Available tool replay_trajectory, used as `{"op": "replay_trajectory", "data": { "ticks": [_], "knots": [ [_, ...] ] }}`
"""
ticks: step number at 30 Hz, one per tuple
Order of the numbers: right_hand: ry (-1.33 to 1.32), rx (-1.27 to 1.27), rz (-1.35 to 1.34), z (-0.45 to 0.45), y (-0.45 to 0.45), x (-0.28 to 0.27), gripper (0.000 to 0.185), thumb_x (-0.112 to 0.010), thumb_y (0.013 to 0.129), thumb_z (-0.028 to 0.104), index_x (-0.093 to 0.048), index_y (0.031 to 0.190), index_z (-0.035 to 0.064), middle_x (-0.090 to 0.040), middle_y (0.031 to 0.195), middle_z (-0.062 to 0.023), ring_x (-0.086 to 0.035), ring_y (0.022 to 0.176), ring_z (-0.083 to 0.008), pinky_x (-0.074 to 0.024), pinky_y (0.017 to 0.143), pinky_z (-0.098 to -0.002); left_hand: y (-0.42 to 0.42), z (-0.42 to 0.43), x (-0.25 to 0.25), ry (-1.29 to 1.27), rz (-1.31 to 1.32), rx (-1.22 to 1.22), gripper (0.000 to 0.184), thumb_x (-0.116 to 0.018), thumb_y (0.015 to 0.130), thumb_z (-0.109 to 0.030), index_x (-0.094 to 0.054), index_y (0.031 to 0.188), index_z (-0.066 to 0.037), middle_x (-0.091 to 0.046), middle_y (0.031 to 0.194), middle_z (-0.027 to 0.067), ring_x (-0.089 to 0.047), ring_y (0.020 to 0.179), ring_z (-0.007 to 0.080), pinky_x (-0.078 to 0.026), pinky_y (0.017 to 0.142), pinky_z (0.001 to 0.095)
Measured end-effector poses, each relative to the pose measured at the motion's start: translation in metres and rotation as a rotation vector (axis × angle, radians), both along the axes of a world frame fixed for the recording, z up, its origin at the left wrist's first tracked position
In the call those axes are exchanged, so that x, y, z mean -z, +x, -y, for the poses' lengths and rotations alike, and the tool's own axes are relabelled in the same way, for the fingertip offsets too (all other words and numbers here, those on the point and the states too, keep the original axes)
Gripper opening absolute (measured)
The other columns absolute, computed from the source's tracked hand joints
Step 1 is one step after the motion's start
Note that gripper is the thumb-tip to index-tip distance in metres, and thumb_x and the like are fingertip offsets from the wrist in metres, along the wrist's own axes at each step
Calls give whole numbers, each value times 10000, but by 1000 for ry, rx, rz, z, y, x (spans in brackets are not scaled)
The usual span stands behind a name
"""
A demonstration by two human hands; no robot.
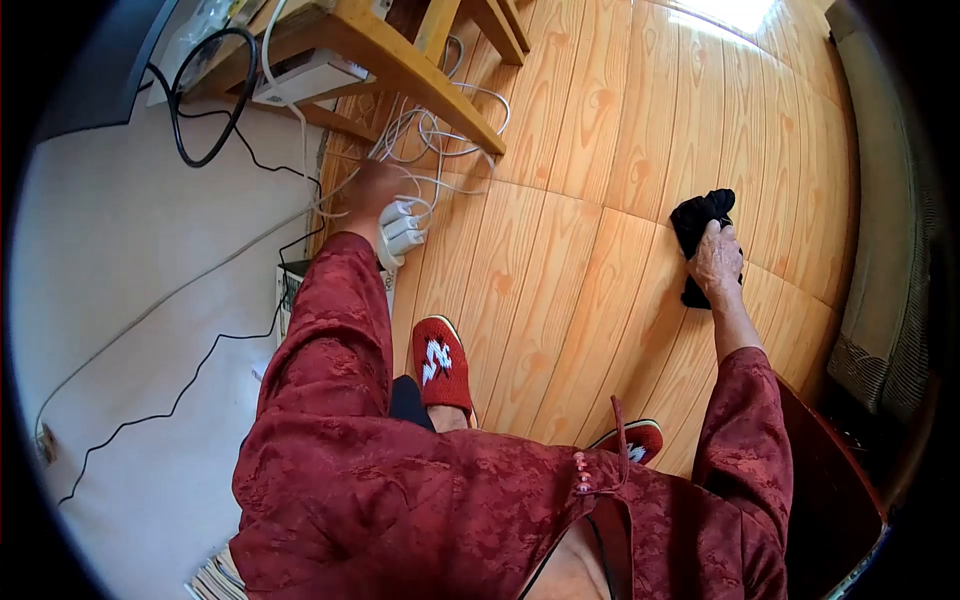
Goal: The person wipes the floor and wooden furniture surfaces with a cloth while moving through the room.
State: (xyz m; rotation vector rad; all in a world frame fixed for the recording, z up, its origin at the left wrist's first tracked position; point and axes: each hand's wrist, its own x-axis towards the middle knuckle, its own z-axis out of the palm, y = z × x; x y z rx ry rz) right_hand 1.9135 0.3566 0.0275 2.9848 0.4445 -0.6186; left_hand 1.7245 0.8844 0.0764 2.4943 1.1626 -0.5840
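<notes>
My right hand [718,258] is closed around a bunched black cloth [697,217], held out to the right above or against the wood-patterned floor; I cannot tell whether it touches. Parts of the cloth stick out beyond the fingers and below the palm. My left hand [374,190] is at the wall side, smeared by motion, so its fingers do not show. Right beside it is a white power strip [392,258] with several white plugs [403,232] in it. Loose white cables [430,135] lie tangled on the floor just past this hand.
A wooden table or stand [420,75] has its legs near the cables, with a white box [310,78] under it. A black cable loop [205,95] hangs at the left. A grey upholstered piece [880,210] borders the right. Red slippers [441,365] are on my feet.
</notes>
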Motion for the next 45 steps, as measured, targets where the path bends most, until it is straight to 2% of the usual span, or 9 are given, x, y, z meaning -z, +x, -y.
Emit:
{"op": "replay_trajectory", "data": {
  "ticks": [3,8,17,21,25,26,35,43,45],
  "knots": [
    [-3,-4,7,0,0,2,381,-685,776,107,-474,1081,19,-507,1070,-214,-580,1004,-387,-541,833,-431,-10,-28,31,225,-133,-111,278,-602,825,-229,-675,1014,-38,-673,1048,199,-652,1015,328,-527,823,410],
    [-6,3,-2,0,1,1,385,-682,766,80,-467,1077,12,-497,1076,-219,-576,1003,-388,-543,827,-431,47,12,3,379,-214,231,470,-587,858,-268,-551,1232,15,-552,1290,204,-532,1189,374,-440,980,427],
    [-4,18,-44,-6,8,-4,428,-706,715,48,-454,1056,-4,-488,1055,-221,-574,992,-390,-546,812,-435,132,-11,88,535,661,930,715,-602,840,-389,-341,1446,-112,-419,1409,157,-435,1257,422,-341,1012,533],
    [1,21,-33,-6,10,0,440,-719,703,49,-452,1048,-6,-487,1040,-219,-574,978,-388,-545,807,-436,151,-23,96,468,300,1163,750,-585,839,-144,-242,1505,-162,-302,1512,102,-203,1428,332,-285,1039,499],
    [-3,2,-44,-3,8,0,446,-726,693,52,-451,1041,-2,-486,1034,-220,-575,968,-389,-544,800,-442,152,2,45,386,-194,742,709,-571,883,-215,-233,1501,-138,-276,1530,97,-318,1384,306,-295,1042,484],
    [-6,-1,-42,-3,10,1,447,-727,690,51,-451,1038,0,-486,1034,-220,-576,965,-389,-544,798,-443,130,-7,50,169,119,716,645,-551,892,-228,-294,1477,-135,-325,1503,96,-347,1366,308,-291,1043,502],
    [34,24,-17,-3,9,-1,395,-719,695,50,-470,1001,26,-516,1017,-216,-597,941,-391,-539,801,-463,100,-21,52,509,-646,437,416,-483,912,-231,-548,1312,-136,-525,1347,90,-440,1300,305,-255,1066,529],
    [58,37,-16,-1,11,2,404,-717,699,56,-497,1036,23,-532,1048,-221,-601,973,-396,-532,819,-465,62,-17,27,662,-925,898,328,-450,930,-229,-677,1150,-142,-622,1231,82,-521,1198,279,-270,1074,484],
    [66,29,-19,0,11,0,405,-717,702,61,-499,1042,24,-535,1057,-223,-603,978,-395,-532,821,-462,43,-32,25,620,-712,951,309,-520,891,-247,-674,1137,-140,-622,1200,83,-553,1132,271,-354,918,482]
  ]
}}
